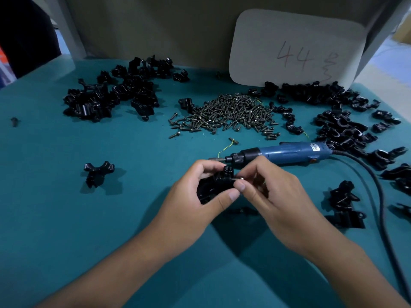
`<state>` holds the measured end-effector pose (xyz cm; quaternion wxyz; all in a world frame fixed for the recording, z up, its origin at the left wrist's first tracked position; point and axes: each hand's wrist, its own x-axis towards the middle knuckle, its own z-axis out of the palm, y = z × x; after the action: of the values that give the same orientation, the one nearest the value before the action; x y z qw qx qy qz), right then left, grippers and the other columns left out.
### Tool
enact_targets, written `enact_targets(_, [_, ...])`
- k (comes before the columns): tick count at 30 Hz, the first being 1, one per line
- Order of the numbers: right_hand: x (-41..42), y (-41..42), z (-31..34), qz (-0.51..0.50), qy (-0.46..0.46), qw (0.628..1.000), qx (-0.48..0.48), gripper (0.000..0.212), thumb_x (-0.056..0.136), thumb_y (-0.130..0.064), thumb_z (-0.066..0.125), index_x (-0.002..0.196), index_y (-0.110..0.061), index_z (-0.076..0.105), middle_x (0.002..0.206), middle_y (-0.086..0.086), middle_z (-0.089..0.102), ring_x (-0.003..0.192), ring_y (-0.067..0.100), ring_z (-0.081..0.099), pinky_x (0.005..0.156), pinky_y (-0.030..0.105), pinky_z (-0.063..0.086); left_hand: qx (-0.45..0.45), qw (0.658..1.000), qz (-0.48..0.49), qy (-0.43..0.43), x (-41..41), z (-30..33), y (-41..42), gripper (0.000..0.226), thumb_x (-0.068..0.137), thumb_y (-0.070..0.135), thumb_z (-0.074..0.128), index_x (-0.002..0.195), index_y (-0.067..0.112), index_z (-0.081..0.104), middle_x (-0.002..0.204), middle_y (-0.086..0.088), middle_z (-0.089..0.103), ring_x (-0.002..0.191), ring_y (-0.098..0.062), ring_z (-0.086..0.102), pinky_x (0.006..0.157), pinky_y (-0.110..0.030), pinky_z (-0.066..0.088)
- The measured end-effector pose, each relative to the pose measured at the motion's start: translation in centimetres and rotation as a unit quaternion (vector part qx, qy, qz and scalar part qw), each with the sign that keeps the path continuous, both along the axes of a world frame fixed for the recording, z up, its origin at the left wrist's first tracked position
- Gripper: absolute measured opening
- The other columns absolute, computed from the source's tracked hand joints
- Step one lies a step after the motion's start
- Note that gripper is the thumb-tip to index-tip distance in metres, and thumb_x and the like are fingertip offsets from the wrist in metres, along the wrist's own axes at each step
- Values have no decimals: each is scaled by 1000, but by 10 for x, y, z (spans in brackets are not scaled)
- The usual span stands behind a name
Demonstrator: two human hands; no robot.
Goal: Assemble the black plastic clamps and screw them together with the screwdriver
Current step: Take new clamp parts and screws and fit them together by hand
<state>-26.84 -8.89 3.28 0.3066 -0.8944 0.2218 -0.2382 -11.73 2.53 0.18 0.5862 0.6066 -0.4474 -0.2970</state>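
Observation:
My left hand grips a black plastic clamp just above the teal table, near its middle. My right hand pinches a small screw whose tip points left into the clamp's side. The blue electric screwdriver lies on the table just behind both hands, its bit pointing left and its black cord trailing off to the right. A heap of dark screws sits farther back at the centre.
Piles of black clamp parts lie at the back left and along the right side. One clamp piece sits alone on the left. A white card marked "44" leans against the back wall.

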Motion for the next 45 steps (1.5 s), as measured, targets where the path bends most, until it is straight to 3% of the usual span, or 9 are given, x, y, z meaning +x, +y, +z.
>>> enact_targets(4, [1, 0, 2, 5, -48, 994, 94, 15, 91, -53, 59, 97, -39, 57, 92, -17, 65, 80, 9, 60, 64, 20, 46, -11, 1000, 2, 13, -1, 3, 1, 35, 83, 51, 66, 112, 32, 62, 112, 10, 72, 108, -8, 67, 94, -29, 51])
enact_targets(10, [1, -3, 4, 24, -70, 986, 146, 18, 84, -48, 66, 98, -36, 63, 88, -14, 67, 81, 9, 61, 69, 52, 52, -13, 1000, 7, 24, -1, 2, 0, 34, 86, 42, 67, 114, 24, 61, 114, 6, 73, 109, -11, 68, 95, -37, 52])
enact_targets(12, [1, -5, 4, 17, -70, 988, 138, 18, 85, -48, 66, 97, -35, 64, 88, -13, 69, 82, 11, 64, 70, 48, 53, -16, 999, 7, 27, -1, 1, 1, 28, 88, 34, 67, 113, 24, 61, 112, 9, 73, 107, -10, 68, 92, -31, 52])
enact_targets(15, [2, -5, 1, 9, -60, 991, 117, 14, 90, -48, 63, 91, -34, 63, 80, -18, 67, 73, 5, 60, 63, 20, 45, -18, 1000, -1, 21, -1, 1, 1, 26, 88, 32, 68, 112, 26, 61, 111, 13, 72, 105, -6, 67, 90, -22, 50])
enact_targets(17, [2, -2, 1, 5, -48, 994, 97, 25, 93, -53, 55, 84, -31, 60, 74, -17, 64, 67, 3, 57, 60, 13, 39, -18, 1000, -5, 15, -2, 2, 1, 25, 87, 32, 68, 111, 27, 61, 108, 16, 71, 103, -3, 66, 88, -17, 49])
enact_targets(23, [4, 3, 0, -9, -12, 998, 62, 40, 98, -58, 40, 79, -26, 54, 72, -9, 64, 67, 9, 63, 58, 16, 42, -14, 1000, -8, -13, -4, 1, 3, 26, 87, 40, 69, 110, 32, 60, 105, 15, 71, 100, -6, 66, 88, -22, 51])
enact_targets(31, [-2, 0, 9, 26, -7, 998, 50, 9, 96, -46, 53, 98, -37, 55, 91, -17, 61, 82, 10, 57, 64, 17, 42, -30, 999, 4, 17, -1, 0, -2, 31, 87, 42, 69, 112, 25, 62, 111, 13, 72, 107, -7, 67, 91, -23, 50])
enact_targets(38, [0, 0, 4, 33, 10, 999, -12, 38, 103, -53, 33, 78, -29, 47, 75, -9, 53, 71, 11, 52, 59, 16, 35, -35, 999, -14, 12, -3, 1, 2, 26, 85, 49, 67, 108, 38, 61, 108, 14, 71, 102, -6, 66, 88, -20, 50])
enact_targets(45, [-2, -1, 2, 47, 30, 997, -47, 23, 104, -47, 36, 87, -33, 44, 81, -14, 48, 77, 8, 50, 63, 17, 34, -33, 999, -18, 15, -4, 2, 2, 26, 85, 50, 66, 108, 39, 60, 108, 15, 71, 102, -5, 67, 85, -17, 49])
